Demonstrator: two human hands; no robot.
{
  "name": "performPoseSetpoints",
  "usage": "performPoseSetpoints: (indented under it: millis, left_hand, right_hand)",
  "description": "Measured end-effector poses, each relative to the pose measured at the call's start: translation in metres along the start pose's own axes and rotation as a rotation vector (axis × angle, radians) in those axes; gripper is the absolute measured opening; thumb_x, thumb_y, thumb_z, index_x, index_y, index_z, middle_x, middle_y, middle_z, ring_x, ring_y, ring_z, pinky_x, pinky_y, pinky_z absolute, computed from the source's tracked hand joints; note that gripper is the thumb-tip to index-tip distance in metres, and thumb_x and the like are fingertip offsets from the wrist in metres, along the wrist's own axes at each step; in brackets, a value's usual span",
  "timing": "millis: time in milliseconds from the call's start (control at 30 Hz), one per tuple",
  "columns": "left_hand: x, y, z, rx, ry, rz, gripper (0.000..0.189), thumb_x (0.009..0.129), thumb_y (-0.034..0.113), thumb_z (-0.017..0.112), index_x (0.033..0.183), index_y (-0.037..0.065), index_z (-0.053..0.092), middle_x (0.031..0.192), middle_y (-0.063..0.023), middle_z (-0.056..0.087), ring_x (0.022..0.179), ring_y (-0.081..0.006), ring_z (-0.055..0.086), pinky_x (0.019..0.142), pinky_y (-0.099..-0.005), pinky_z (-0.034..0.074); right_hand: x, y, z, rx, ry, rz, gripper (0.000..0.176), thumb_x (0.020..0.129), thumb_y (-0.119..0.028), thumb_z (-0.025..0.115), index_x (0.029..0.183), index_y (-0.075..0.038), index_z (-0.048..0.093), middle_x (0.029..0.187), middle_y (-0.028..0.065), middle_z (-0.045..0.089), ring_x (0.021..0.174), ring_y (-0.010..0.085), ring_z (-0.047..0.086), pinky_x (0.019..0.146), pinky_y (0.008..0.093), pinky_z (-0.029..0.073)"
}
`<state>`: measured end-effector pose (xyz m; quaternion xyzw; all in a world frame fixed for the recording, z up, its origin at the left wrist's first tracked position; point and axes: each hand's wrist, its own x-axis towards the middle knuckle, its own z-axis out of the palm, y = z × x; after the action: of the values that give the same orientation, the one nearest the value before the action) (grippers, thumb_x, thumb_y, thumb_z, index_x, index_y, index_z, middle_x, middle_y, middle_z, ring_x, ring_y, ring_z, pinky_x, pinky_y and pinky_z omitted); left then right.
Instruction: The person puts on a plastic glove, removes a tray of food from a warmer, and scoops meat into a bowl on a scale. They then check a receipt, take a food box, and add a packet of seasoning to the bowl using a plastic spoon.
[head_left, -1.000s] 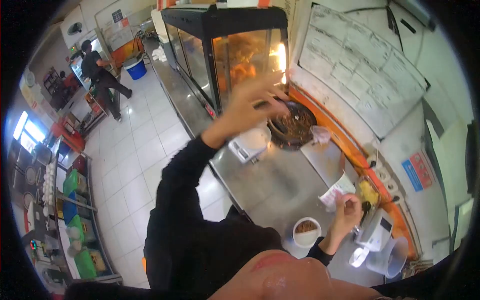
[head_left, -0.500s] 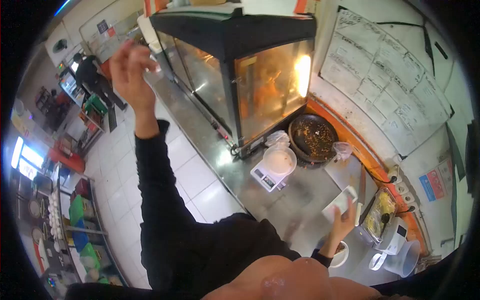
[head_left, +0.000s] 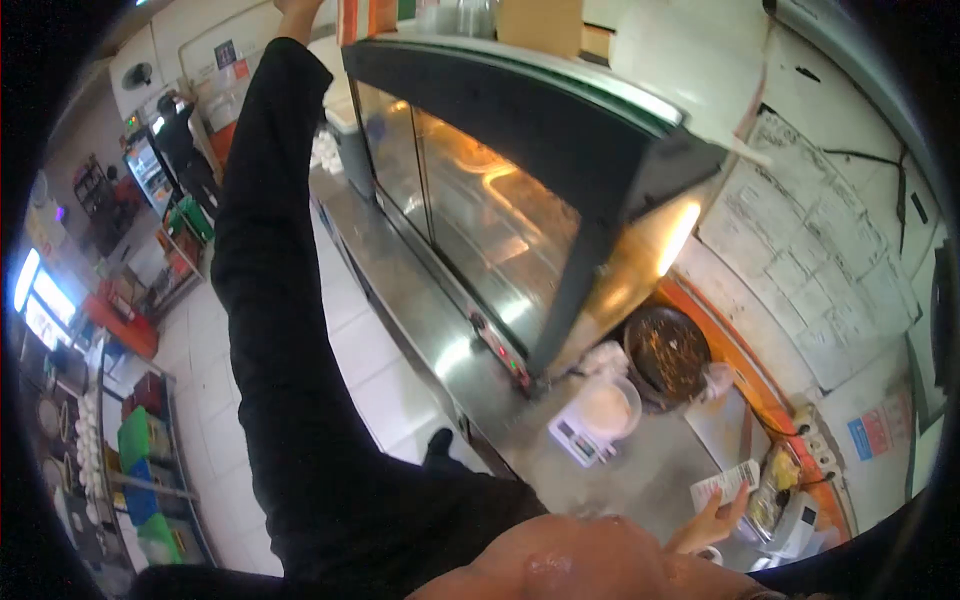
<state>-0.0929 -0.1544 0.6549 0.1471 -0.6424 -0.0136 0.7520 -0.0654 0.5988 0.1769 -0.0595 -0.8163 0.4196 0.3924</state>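
My left arm, in a black sleeve, reaches up along the left of the glass display warmer (head_left: 500,220). Only the wrist and part of my left hand (head_left: 297,8) show at the top edge; its fingers are out of frame. A red-and-white striped item (head_left: 366,20) stands on the warmer's near top corner, close to that hand. Low on the right, my right hand (head_left: 712,522) grips a white printed paper slip (head_left: 728,486) between its fingers, above the steel counter (head_left: 640,500). Next to it lies a foil-like tray (head_left: 768,500) with yellow food.
A digital scale (head_left: 578,436) bears a round white tub (head_left: 606,408). Behind it sits a dark pan (head_left: 668,350) with brown bits. Written sheets (head_left: 810,240) cover the wall. Far left, a person (head_left: 180,145) in dark clothes stands near a fridge (head_left: 148,175).
My left arm has stretched farther up, taking the hand mostly out of view. My right hand still has the slip, whose print now shows. The camera view has shifted and tilted.
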Motion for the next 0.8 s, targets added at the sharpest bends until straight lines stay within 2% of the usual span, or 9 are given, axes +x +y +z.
performPoseSetpoints:
  millis: [67,167,233,367,467,567,667,733,800]
  left_hand:
    - [0.027,-0.02,0.04,0.117,-0.07,0.007,0.026,0.083,0.025,0.055,0.1,0.007,0.061,0.098,-0.0196,0.063,0.083,-0.0329,0.062,0.074,-0.0417,0.049]
    - [0.061,-0.077,0.105,0.17,-0.165,0.228,0.025,0.083,0.026,0.054,0.096,0.008,0.064,0.101,-0.0197,0.062,0.091,-0.0351,0.06,0.08,-0.0435,0.047]
    - [0.085,-0.124,0.156,0.466,-0.268,0.527,0.026,0.081,0.026,0.055,0.096,0.008,0.066,0.103,-0.0181,0.062,0.096,-0.0337,0.059,0.083,-0.042,0.047]
    - [0.08,-0.098,0.153,0.236,-0.459,0.285,0.024,0.08,0.023,0.057,0.096,0.008,0.066,0.103,-0.0168,0.062,0.099,-0.0333,0.058,0.085,-0.04,0.047]
    - [0.114,-0.137,0.207,0.129,-0.274,0.258,0.017,0.077,0.017,0.059,0.09,0.009,0.066,0.1,-0.0157,0.063,0.095,-0.0327,0.059,0.081,-0.04,0.048]
    - [0.148,-0.18,0.246,0.234,-0.054,0.431,0.011,0.073,0.013,0.061,0.082,0.01,0.067,0.094,-0.0141,0.065,0.091,-0.0319,0.061,0.078,-0.04,0.048]
    - [0.175,-0.197,0.266,0.147,-0.136,0.401,0.008,0.072,0.012,0.063,0.078,0.011,0.067,0.089,-0.013,0.065,0.088,-0.0315,0.061,0.077,-0.0404,0.048]
    - [0.175,-0.198,0.265,0.328,-0.267,0.468,0.008,0.072,0.013,0.063,0.078,0.012,0.067,0.085,-0.0132,0.066,0.087,-0.0313,0.061,0.078,-0.0406,0.048]
    - [0.172,-0.196,0.264,0.305,-0.212,0.508,0.007,0.072,0.014,0.063,0.078,0.012,0.067,0.083,-0.0136,0.066,0.086,-0.0313,0.062,0.076,-0.0416,0.048]
  right_hand:
    - [-0.002,-0.038,0.036,0.183,0.057,0.121,0.046,0.083,-0.006,0.063,0.127,0.001,0.051,0.128,0.0111,0.053,0.118,0.0232,0.049,0.098,0.0329,0.039]
    - [-0.01,-0.049,0.091,0.124,0.197,0.176,0.043,0.085,-0.005,0.061,0.126,0.001,0.051,0.128,0.0115,0.053,0.118,0.0231,0.049,0.098,0.0325,0.039]
    - [-0.019,-0.071,0.115,0.031,0.308,-0.145,0.041,0.086,-0.005,0.06,0.126,0.0,0.052,0.128,0.0118,0.053,0.117,0.0238,0.05,0.096,0.0324,0.041]
    - [-0.048,-0.136,0.125,-0.028,0.34,0.083,0.038,0.09,-0.016,0.058,0.124,0.0,0.054,0.128,0.0175,0.051,0.114,0.026,0.051,0.094,0.0342,0.043]
    - [-0.065,-0.156,0.128,-0.093,0.397,0.096,0.038,0.089,-0.016,0.058,0.124,0.0,0.054,0.128,0.0169,0.052,0.113,0.0254,0.051,0.092,0.0337,0.043]
    - [-0.08,-0.17,0.131,-0.145,0.447,0.113,0.038,0.089,-0.016,0.058,0.124,0.0,0.054,0.128,0.0164,0.052,0.112,0.0247,0.052,0.091,0.0332,0.043]
    - [-0.094,-0.179,0.133,-0.183,0.498,0.147,0.038,0.089,-0.015,0.058,0.124,0.0,0.054,0.128,0.0158,0.052,0.111,0.024,0.052,0.09,0.0327,0.043]
    - [-0.101,-0.186,0.132,-0.21,0.523,0.162,0.038,0.089,-0.015,0.058,0.124,0.0,0.055,0.127,0.0154,0.053,0.11,0.0236,0.052,0.089,0.0324,0.044]
    - [-0.107,-0.191,0.13,-0.225,0.542,0.173,0.038,0.089,-0.015,0.058,0.124,0.0,0.055,0.127,0.0151,0.053,0.109,0.0231,0.053,0.089,0.0321,0.044]
